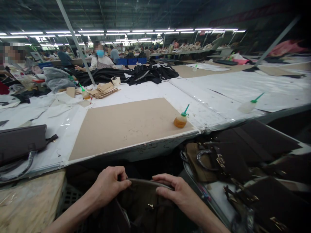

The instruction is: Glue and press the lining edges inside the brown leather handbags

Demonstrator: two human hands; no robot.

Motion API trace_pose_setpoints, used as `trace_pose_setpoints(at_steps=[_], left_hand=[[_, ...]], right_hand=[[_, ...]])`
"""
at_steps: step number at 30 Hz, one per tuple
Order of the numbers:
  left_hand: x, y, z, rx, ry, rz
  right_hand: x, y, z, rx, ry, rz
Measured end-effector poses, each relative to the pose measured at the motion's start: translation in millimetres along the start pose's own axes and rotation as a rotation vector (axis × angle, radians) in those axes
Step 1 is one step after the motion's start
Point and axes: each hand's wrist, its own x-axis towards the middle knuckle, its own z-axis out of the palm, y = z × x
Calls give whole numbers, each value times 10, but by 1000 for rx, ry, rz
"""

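Observation:
A dark brown handbag (143,197) is held in front of me, below the table's front edge. My left hand (114,181) pinches the left end of its top edge between thumb and fingers. On the right part of the same edge, my right hand (168,187) grips with the thumb on the near side and the fingers over the far side. A small gold-coloured metal fitting (150,206) shows on the bag's front. The lower part of the bag is lost in shadow.
A tan board (126,119) lies on the white table, with a glue bottle (180,120) at its right corner. Several dark bags (233,152) are piled at right; another bag (21,142) lies at left. A masked person (104,61) sits behind black material (153,72).

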Motion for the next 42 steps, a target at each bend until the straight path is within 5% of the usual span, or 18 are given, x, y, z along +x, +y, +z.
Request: trace_pose_setpoints(at_steps=[5, 23, 36, 42], left_hand=[[1, -23, 1, -31, -12, 22], [-23, -67, -12, -7, 30, -24], [-117, 127, -53, 101, 101, -46], [-97, 70, -104, 23, -43, 68]], right_hand=[[-2, 4, -34, -13, -30, 10], [-59, 121, 224, 2, 229, -45], [-120, 52, 236, -87, 136, -42], [-45, -172, 208, -227, -39, -111]])
